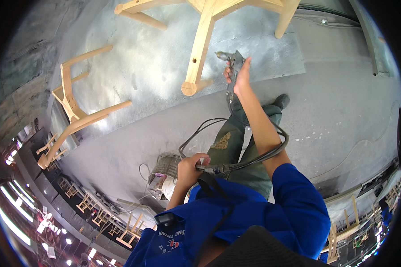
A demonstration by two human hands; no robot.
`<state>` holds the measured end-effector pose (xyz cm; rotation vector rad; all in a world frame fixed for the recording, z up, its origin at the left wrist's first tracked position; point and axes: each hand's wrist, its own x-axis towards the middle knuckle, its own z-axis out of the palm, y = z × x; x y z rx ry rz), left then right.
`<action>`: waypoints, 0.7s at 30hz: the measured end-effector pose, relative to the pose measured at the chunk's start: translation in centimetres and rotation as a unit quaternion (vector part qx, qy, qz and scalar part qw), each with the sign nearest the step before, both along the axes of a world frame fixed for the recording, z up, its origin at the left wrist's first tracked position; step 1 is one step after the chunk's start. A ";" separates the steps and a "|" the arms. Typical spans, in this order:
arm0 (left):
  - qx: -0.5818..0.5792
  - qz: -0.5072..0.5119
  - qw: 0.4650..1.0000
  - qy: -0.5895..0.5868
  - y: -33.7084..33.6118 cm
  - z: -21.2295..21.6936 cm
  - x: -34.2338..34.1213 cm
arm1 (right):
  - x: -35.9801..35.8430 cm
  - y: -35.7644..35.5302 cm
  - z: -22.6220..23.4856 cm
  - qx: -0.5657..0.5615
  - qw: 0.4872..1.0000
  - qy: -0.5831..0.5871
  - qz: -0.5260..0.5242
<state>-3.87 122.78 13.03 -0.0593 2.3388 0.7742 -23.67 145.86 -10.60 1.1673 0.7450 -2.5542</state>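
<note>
We hold a grey power tool [234, 62] in our right hand [239, 76], arm stretched out ahead of us, the fingers wrapped shut around its body. The tool's tip points left, just beside a pale wooden chair leg [199, 49] that slants down from the unfinished chair frame [218, 9] at the top of the view. The leg ends in a round cut foot [189, 88], and the tool is near it but we cannot tell whether it touches the wood.

A dark cable [254, 155] runs from the tool down along our right forearm and loops across our lap. Our left hand [190, 167] sits close to our body, fingers closed around that cable where it bunches near a connector. Extra loops of cable [200, 131] curl above this hand.

We wear a blue top [263, 209] and dark green trousers [229, 142], with one dark shoe [280, 101] resting on the grey floor [343, 111]. A second wooden chair frame [73, 107] lies tilted to our left, well apart from the tool. More chair frames [129, 227] stand in the distance at lower left.
</note>
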 end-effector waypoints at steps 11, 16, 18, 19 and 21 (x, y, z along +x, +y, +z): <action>0.322 -0.019 0.939 -0.116 -1.4 -0.5 -5.0 | 20.9 11.1 12.9 0.123 0.987 -0.096 0.029; 0.166 0.198 0.949 0.181 -0.6 -4.4 -17.8 | 28.3 15.7 21.1 0.241 0.968 -0.068 0.006; 0.123 0.157 0.973 0.117 1.3 -6.3 -22.1 | 30.3 16.6 23.5 0.258 0.962 -0.075 -0.036; 0.140 0.140 0.980 0.032 2.4 -7.3 -23.8 | 30.9 17.1 24.3 0.268 0.960 -0.074 -0.044; 0.163 0.091 0.979 -0.084 4.3 -8.4 -26.4 | 31.9 17.8 25.6 0.279 0.955 -0.067 -0.071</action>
